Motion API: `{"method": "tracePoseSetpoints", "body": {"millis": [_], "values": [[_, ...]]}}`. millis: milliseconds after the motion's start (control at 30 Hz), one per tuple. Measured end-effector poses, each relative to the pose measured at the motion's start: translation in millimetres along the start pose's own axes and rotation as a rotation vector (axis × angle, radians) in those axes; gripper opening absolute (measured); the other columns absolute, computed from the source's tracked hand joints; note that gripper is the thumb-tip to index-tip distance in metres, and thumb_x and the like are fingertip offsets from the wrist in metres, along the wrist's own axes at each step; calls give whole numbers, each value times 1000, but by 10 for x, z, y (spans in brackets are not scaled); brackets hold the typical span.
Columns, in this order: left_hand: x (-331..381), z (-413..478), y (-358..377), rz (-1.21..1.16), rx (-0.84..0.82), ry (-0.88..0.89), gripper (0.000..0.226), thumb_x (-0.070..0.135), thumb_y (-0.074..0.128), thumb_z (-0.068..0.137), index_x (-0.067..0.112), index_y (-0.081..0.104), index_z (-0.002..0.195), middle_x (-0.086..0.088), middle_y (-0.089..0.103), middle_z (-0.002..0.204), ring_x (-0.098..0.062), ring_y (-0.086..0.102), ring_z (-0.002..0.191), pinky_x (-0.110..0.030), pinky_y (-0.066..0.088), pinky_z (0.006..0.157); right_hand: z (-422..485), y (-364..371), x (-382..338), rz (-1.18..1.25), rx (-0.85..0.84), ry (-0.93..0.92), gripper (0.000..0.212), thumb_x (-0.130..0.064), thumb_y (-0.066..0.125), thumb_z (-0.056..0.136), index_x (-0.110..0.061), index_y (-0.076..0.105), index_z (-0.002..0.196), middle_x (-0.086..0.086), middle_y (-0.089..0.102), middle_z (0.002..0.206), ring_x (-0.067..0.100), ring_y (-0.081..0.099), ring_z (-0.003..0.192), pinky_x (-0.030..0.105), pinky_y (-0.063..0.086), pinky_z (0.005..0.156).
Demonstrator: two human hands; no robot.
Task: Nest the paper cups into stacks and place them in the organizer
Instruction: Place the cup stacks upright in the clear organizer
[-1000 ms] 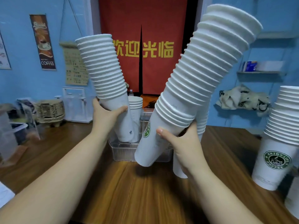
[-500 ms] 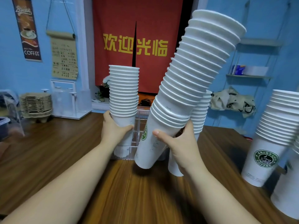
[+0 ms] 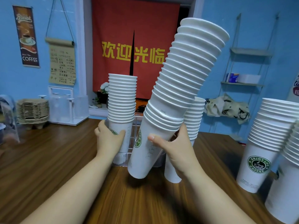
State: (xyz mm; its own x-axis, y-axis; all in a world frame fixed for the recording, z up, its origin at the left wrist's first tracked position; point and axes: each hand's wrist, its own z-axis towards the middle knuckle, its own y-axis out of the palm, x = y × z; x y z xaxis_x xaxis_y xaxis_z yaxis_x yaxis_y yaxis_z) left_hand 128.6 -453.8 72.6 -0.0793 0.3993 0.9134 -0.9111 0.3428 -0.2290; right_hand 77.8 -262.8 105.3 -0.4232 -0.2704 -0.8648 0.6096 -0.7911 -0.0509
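Note:
My left hand (image 3: 108, 139) grips the bottom cup of an upright stack of white paper cups (image 3: 121, 101), which stands in the left part of the clear plastic organizer (image 3: 131, 138). A much taller stack of cups (image 3: 182, 88) leans to the right above the table, and my right hand (image 3: 174, 147) grips it near its base. Behind that hand another stack (image 3: 195, 117) stands on the table, right of the organizer, partly hidden. The organizer's inside is mostly hidden by cups and hands.
Two more cup stacks stand at the right edge, one with a green coffee logo (image 3: 268, 143) and one cut off by the frame (image 3: 288, 183). A pile of brown cup carriers (image 3: 32, 110) and a clear rack (image 3: 64, 105) sit at the back left of the wooden table (image 3: 48, 159).
My left hand has brought its stack from a raised, tilted pose down to upright in the organizer. The tall stack in my right hand has stayed tilted and barely moved.

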Motion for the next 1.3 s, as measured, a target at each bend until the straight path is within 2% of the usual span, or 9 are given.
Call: {"method": "tracePoseSetpoints", "body": {"millis": [100,200,300,433,600,700,800,1067,1300], "values": [[205,-275,-14,-51,104,97,42,16,62,86,11,45,124,-7,43,124,-24,50,106,-32,40,89,44,-70,-140,32,-46,-24,73,-17,85,64,-28,45,125,-13,63,118,-1,62,104,19,54,81],[513,-506,-35,-346,-200,107,12,27,49,96,22,57,104,4,60,105,-17,59,99,-30,49,82,57,-172,-276,49,-79,-54,80,-32,81,55,-23,47,127,-9,65,116,2,64,101,16,53,75],[792,-625,-37,-493,-513,180,25,36,35,99,33,60,106,7,63,114,-10,59,108,-31,48,90,77,-341,-422,68,-80,-65,74,-36,77,51,-24,52,120,-10,71,105,4,67,95,16,52,68],[921,-520,185,-397,-570,254,23,29,45,97,32,49,120,4,53,129,-14,52,119,-31,47,96,106,-738,-601,58,-59,-45,79,-39,82,45,-21,55,117,-1,72,107,19,68,99,38,56,83],[727,-398,626,-253,-686,169,99,25,80,73,33,15,147,-1,25,154,-21,34,138,-46,33,112,2,-1305,-625,27,8,2,108,-50,89,36,-9,49,129,11,67,115,26,66,103,36,56,81],[630,-445,812,-272,-765,140,121,22,86,64,32,2,149,3,25,154,-19,33,137,-41,30,113,-29,-1545,-489,-38,60,43,107,-51,89,36,-14,49,128,10,66,118,26,64,108,40,52,89],[581,-531,941,-287,-755,179,115,14,85,64,28,8,148,11,37,136,-9,38,125,-26,34,98,-23,-1666,-325,-76,109,84,97,-47,87,40,-18,50,125,5,67,115,22,65,107,35,52,86],[570,-625,888,-361,-657,193,100,30,89,49,31,35,133,19,54,118,-3,55,107,-22,47,82,102,-1621,-38,-77,182,95,75,-18,81,61,-14,45,128,3,63,115,5,67,88,12,52,64],[603,-510,300,-345,-647,171,89,40,82,37,42,43,116,14,60,119,-5,62,104,-22,53,83,819,-1181,47,-36,272,21,84,-27,83,62,-14,39,133,5,57,129,22,58,114,41,52,89]]}}
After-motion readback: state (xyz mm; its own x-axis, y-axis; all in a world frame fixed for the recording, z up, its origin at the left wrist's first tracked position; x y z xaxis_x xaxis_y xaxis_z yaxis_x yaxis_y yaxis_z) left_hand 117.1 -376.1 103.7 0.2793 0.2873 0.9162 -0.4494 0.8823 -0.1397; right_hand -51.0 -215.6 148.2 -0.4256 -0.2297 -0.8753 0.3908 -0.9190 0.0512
